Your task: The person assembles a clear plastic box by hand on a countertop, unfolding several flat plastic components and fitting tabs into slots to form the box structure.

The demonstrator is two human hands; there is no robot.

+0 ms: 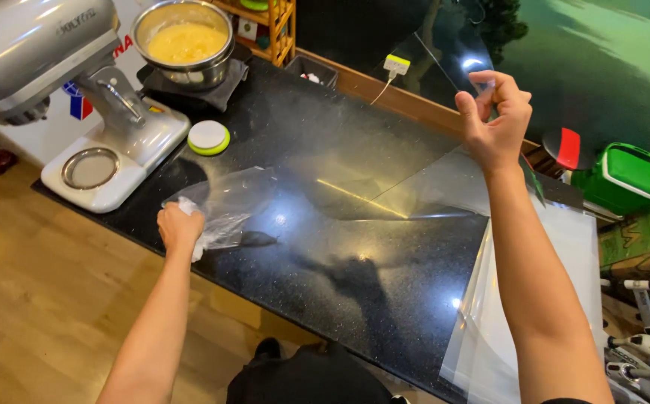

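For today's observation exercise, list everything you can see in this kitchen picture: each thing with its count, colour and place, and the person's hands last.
Counter: one, black speckled, centre.
Stand mixer: one, silver-grey and white, far left of the counter.
Metal bowl: one, steel, holding yellow batter, on a dark cloth behind the mixer.
Round lid: one, white with a green rim, beside the mixer base.
Clear plastic sheet: one, transparent, lifted above the counter.
Stack of sheets: one, clear, right end of the counter.
Green box: one, green and white, far right.
Wooden floor: light brown, lower left.
Left hand: pressing a white wad on the counter.
Right hand: raised, pinching the sheet's edge.
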